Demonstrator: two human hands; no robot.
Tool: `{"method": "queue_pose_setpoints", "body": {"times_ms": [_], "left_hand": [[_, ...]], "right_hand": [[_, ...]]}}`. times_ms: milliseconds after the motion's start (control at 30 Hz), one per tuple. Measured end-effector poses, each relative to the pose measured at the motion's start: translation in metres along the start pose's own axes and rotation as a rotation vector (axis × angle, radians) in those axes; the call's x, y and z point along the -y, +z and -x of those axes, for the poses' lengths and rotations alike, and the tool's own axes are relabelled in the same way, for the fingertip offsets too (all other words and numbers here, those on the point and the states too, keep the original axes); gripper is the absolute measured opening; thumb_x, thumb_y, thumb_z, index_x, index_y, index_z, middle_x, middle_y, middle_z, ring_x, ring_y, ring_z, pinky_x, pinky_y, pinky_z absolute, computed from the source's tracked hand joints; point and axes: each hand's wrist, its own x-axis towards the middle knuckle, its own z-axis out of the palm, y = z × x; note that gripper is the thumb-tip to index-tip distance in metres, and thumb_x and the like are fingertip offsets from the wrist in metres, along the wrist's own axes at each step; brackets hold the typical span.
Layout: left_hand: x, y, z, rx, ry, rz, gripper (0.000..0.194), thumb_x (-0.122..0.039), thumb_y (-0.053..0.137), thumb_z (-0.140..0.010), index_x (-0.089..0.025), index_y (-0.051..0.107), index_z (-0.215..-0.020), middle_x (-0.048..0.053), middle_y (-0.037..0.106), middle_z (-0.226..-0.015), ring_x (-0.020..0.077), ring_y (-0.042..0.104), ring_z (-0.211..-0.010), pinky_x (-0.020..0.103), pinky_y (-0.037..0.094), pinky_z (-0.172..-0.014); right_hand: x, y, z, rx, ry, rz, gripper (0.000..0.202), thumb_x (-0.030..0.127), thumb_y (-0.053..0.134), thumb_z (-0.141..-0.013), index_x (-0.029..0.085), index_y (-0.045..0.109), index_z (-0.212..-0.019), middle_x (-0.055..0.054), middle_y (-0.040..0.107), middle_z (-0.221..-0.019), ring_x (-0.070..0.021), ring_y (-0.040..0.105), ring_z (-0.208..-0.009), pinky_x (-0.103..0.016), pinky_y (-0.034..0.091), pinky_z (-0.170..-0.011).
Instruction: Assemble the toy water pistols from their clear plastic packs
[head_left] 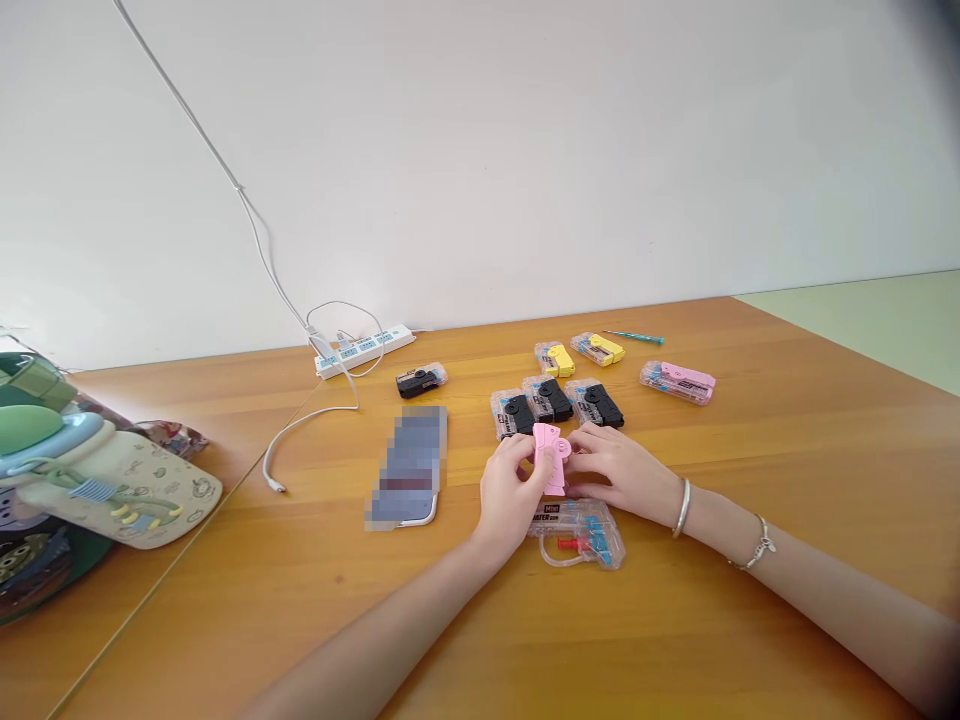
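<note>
A pink plastic water-gun part (pixel 546 440) with a round disc on its side is pinched between the thumb and fingers of my left hand (pixel 507 497). My right hand (pixel 628 474) comes in from the other side, its bent fingers gripping the part near the disc; their tips are partly hidden. Just below both hands a clear mini water gun (pixel 600 540) with blue and red inner pieces lies flat on the wooden table (pixel 465 640). Behind the hands, black-and-clear folded water guns (pixel 551 398) sit close together.
Yellow water guns (pixel 600 348), a pink one (pixel 679 382) and a screwdriver (pixel 636 337) lie farther back. To the left are another black one (pixel 420 380), a phone (pixel 409 465), a power strip (pixel 365 350), a white cable (pixel 300 425) and a tilted bottle (pixel 165 490).
</note>
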Motion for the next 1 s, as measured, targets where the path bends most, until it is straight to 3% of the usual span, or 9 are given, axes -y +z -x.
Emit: {"method": "queue_pose_setpoints", "body": {"times_ms": [167,300,433,667,1000], "left_hand": [[0.002,0.001,0.000,-0.012,0.007,-0.008,0.026,-0.030,0.042,-0.087,-0.018,0.061,-0.073,0.002,0.060,-0.076,0.0153,0.051,-0.075,0.024,0.039,-0.060],[0.006,0.001,-0.001,-0.024,-0.035,0.051,0.026,-0.033,0.043,-0.086,-0.019,0.065,-0.084,0.003,0.063,-0.082,0.0164,0.053,-0.078,0.025,0.042,-0.063],[0.006,0.001,-0.001,-0.026,-0.052,0.055,0.027,-0.034,0.044,-0.086,-0.018,0.066,-0.087,0.004,0.063,-0.084,0.0164,0.054,-0.077,0.025,0.043,-0.063],[-0.001,0.001,0.001,0.016,0.059,-0.096,0.026,-0.034,0.044,-0.088,-0.020,0.062,-0.074,0.001,0.061,-0.081,0.0159,0.051,-0.080,0.024,0.040,-0.063],[-0.005,0.001,0.004,0.022,0.116,-0.187,0.026,-0.036,0.045,-0.087,-0.019,0.055,-0.071,0.000,0.053,-0.074,0.0145,0.047,-0.073,0.025,0.037,-0.064]], "right_hand": [[0.003,-0.002,-0.002,-0.037,0.109,-0.130,0.010,0.028,0.056,-0.082,0.019,0.057,-0.077,-0.004,0.059,-0.077,-0.0195,0.051,-0.077,-0.035,0.045,-0.070],[0.007,-0.011,-0.003,-0.185,0.260,-0.409,0.012,0.031,0.050,-0.085,0.021,0.053,-0.080,-0.002,0.060,-0.078,-0.0164,0.056,-0.075,-0.033,0.047,-0.072],[0.015,-0.017,-0.005,-0.286,0.318,-0.634,0.018,0.038,0.053,-0.083,0.021,0.052,-0.081,-0.001,0.059,-0.080,-0.0153,0.059,-0.074,-0.033,0.051,-0.073],[0.019,-0.011,-0.005,-0.315,0.351,-0.699,0.015,0.036,0.053,-0.083,0.020,0.053,-0.081,-0.001,0.059,-0.080,-0.0141,0.058,-0.073,-0.029,0.051,-0.068],[0.021,-0.009,-0.004,-0.313,0.370,-0.644,0.015,0.036,0.048,-0.086,0.021,0.049,-0.086,-0.001,0.059,-0.082,-0.0144,0.057,-0.074,-0.028,0.048,-0.064]]}}
